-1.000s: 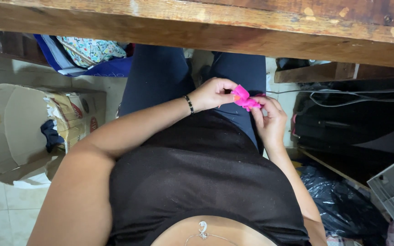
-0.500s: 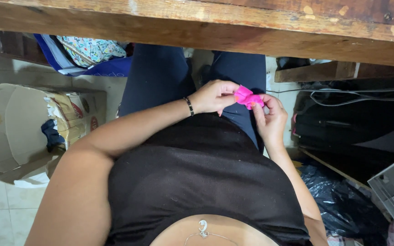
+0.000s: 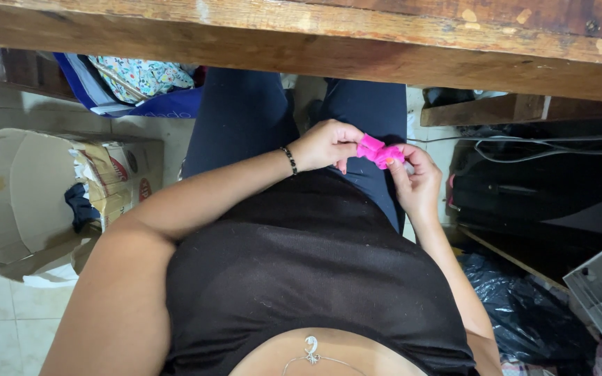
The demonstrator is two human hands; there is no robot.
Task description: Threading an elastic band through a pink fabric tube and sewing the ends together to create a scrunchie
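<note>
Little shifted since earlier frame: left hand [image 3: 325, 144] and right hand [image 3: 416, 182] stay pinching small bright pink plastic piece [image 3: 379, 150] over lap, below wooden counter [image 3: 315, 35]; steady fingertip grip advisable.

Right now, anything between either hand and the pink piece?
Nothing visible. The left hand pinches one end of the small pink plastic piece and the right hand grips the other end, fingers directly on it. They hold it above the lap, just below the wooden table edge, which does not touch it.
</note>
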